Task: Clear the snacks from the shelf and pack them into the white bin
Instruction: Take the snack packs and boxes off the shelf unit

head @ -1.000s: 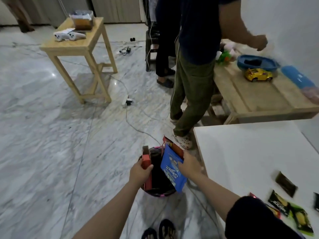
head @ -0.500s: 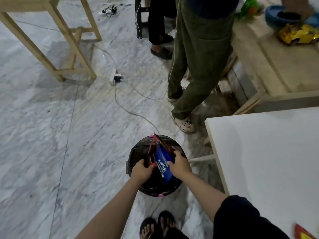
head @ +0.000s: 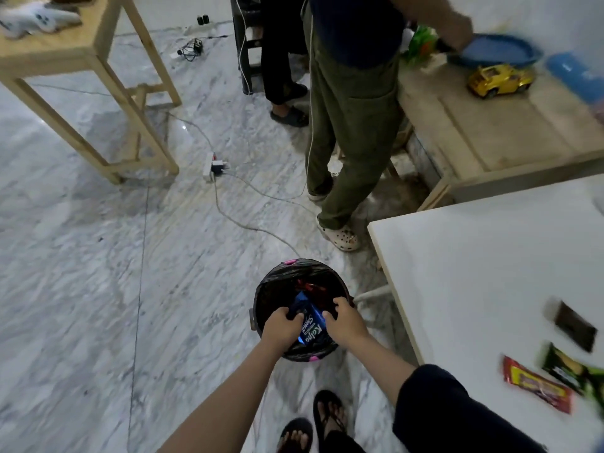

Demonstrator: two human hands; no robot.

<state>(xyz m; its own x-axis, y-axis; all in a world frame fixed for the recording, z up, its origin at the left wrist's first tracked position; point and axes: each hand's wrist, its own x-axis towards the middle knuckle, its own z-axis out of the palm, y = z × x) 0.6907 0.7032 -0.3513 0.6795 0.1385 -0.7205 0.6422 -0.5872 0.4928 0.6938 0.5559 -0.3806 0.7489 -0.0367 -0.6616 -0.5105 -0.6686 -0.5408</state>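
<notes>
Snack packet (head: 310, 327), blue, sits inside the black-lined bin (head: 271, 286) on the floor, between both hands. Left hand (head: 281, 325) and right hand (head: 343, 320) have curled fingers gripping its two sides. More packets (head: 536, 389) lie on the white shelf (head: 474, 273) nearby.

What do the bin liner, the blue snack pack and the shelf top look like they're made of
Bin liner: thin black plastic film, glossy and crinkled over the rim. Blue snack pack: likely printed plastic or foil wrapper, slight sheen. Shelf top: smooth matte white board, probably laminate over wood, judging by its pale edge.
</notes>
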